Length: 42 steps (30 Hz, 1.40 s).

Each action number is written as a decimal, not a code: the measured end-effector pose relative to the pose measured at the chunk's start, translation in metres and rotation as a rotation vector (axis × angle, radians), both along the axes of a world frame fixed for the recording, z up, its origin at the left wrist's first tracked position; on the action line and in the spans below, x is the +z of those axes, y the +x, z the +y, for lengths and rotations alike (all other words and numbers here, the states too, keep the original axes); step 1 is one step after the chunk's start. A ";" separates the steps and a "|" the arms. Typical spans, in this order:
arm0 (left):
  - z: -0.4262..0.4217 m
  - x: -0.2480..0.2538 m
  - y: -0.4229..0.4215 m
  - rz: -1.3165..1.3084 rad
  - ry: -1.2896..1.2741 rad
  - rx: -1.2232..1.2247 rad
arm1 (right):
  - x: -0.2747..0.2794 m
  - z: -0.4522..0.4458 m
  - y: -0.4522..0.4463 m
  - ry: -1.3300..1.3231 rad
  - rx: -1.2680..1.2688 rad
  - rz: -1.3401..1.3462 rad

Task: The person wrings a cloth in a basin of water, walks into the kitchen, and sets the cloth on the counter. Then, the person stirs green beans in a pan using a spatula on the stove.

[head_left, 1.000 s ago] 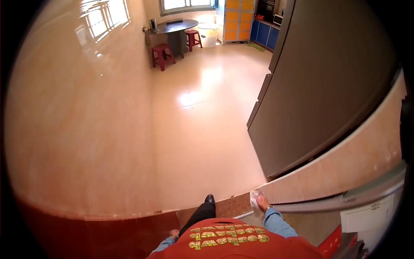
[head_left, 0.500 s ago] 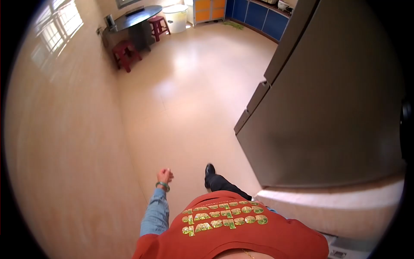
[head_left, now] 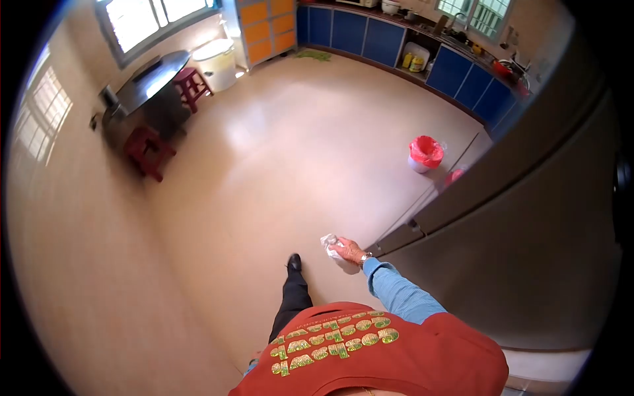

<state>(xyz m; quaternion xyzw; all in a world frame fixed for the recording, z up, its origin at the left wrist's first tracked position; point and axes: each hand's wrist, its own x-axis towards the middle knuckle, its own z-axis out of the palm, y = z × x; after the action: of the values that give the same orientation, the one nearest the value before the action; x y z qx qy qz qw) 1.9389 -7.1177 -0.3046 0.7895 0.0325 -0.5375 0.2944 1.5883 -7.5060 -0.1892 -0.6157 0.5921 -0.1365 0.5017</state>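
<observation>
My right hand point(head_left: 349, 251) is out in front of me, its fingers closed around a crumpled white wad point(head_left: 331, 245). Whether that wad is tissue or a thin plastic bag, I cannot tell. A watch and a blue sleeve show behind this hand, close to the dark refrigerator door point(head_left: 515, 251). Of my left arm only a sliver with a bracelet point(head_left: 253, 362) peeks out beside my red top; its fingers are hidden.
A bin with a red liner point(head_left: 426, 153) stands ahead on the right, beside the refrigerator. Blue cabinets point(head_left: 330, 30) line the far wall. On the left are a dark table point(head_left: 142, 89), red stools point(head_left: 150, 152) and a white bucket point(head_left: 216, 66). Green leaves point(head_left: 314, 55) lie on the floor.
I have stepped forward, and the view has turned right, bringing the red-lined bin and sink counter into sight. My right hand with the white wad has appeared; my left hand has swung back.
</observation>
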 end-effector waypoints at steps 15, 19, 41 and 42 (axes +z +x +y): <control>-0.674 0.062 0.080 -0.237 -0.361 -0.501 | -0.097 -0.128 -0.099 0.244 -0.653 0.103; -0.777 0.057 0.011 0.002 -0.464 -0.428 | -0.174 -0.153 -0.146 0.301 -0.590 0.109; -1.231 -0.073 -0.162 0.444 -0.033 -0.832 | -0.101 -0.570 -0.341 -0.083 -1.095 -0.480; -1.284 -0.085 -0.173 1.035 0.197 -0.565 | -0.073 -0.574 -0.351 -0.020 -0.886 0.139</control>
<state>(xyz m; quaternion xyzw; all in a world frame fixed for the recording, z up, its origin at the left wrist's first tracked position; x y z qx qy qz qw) 1.7656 -8.4019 -0.3897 0.4268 0.0102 -0.9042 0.0113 1.2375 -8.0805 -0.2617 -0.3153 0.8295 -0.3023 0.3481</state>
